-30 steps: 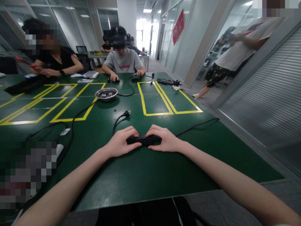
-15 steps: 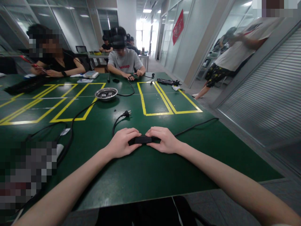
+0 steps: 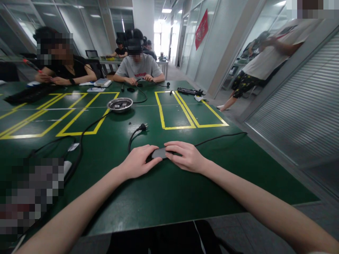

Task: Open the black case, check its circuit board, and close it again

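A small dark power adapter (image 3: 159, 153) is between my hands, just above or on the green table, its broad greyish face showing. At its left end, my left hand (image 3: 138, 162) grips it between thumb and fingers. My right hand (image 3: 187, 157) is closed on its right end, with fingers over the top covering that part. A black cord (image 3: 130, 139) curves from behind my left hand to a plug (image 3: 143, 127) lying on the table. Beyond my right hand, a thin black cable (image 3: 222, 138) runs off to the right.
A metal bowl (image 3: 120, 105) with small metal parts stands ahead, left of centre. Yellow tape (image 3: 178, 127) marks rectangles on the green table (image 3: 148, 208). A black folded tripod-like item (image 3: 189, 91) lies at the far side. Co-workers (image 3: 137, 67) sit opposite; another person (image 3: 267, 60) stands right.
The adapter has turned in my hands, from its narrow dark side to its broad grey face. My right fingers have shifted over its top. The co-worker's hands opposite have moved apart.
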The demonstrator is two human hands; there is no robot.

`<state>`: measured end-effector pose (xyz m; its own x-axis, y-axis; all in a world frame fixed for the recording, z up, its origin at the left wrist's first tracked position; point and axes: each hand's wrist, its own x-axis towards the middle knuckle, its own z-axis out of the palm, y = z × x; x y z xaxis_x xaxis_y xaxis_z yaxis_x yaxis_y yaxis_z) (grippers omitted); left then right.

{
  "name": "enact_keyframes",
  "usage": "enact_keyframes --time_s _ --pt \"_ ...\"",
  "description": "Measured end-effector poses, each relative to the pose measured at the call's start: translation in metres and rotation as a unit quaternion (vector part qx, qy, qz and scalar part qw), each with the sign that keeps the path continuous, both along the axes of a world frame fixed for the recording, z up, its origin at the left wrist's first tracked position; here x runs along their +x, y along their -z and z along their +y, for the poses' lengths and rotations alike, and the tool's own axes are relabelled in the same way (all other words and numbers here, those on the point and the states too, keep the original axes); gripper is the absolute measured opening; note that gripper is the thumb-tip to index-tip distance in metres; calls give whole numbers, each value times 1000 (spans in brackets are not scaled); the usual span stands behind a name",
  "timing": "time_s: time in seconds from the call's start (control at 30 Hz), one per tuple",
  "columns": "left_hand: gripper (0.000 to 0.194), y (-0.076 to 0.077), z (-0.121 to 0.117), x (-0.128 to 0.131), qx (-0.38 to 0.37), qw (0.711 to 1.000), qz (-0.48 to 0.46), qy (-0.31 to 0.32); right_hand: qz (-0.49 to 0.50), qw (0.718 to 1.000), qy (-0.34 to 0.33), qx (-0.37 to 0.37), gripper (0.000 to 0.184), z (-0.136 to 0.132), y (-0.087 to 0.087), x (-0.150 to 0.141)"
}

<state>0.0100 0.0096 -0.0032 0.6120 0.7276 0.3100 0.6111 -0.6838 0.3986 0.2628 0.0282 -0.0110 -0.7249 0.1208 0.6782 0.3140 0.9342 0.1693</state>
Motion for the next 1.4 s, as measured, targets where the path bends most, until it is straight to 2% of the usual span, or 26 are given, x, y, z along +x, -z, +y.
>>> enact_keyframes --time_s 0.17,0.23,0.37,0.43,0.53,0.63,0.77,0.9,1.03,1.2,1.3,1.4 --pt "34 3 -1 0 14 997 -76 -3 -26 1000 18 -2 16 4 3 5" --pt "32 3 -1 1 40 996 -78 -11 -25 997 30 -62 16 5 4 5" --pt "26 4 1 3 107 993 -47 -10 6 969 40 -245 40 4 3 2" --pt "24 7 2 4 130 991 -30 -6 18 957 48 -284 31 3 4 1" --pt "22 10 3 6 140 990 -13 -14 26 961 62 -269 19 4 6 1" --pt "25 11 3 8 130 991 -21 -28 28 973 59 -220 22 5 9 2" --pt "21 10 3 5 113 993 -20 -18 27 982 60 -179 24 6 9 2" --pt "23 9 4 3 106 994 0 -18 10 979 59 -194 28 7 8 0" --pt "29 10 4 3 89 996 -22 -13 1 980 57 -192 26 7 11 -1" --pt "22 11 3 4 60 998 -5 -22 -31 975 57 -213 33 6 8 -1" --pt "22 9 3 5 61 998 19 -10 -68 969 35 -233 44 5 5 0" --pt "25 7 4 5 58 998 26 5 -83 965 15 -250 43 5 7 1"
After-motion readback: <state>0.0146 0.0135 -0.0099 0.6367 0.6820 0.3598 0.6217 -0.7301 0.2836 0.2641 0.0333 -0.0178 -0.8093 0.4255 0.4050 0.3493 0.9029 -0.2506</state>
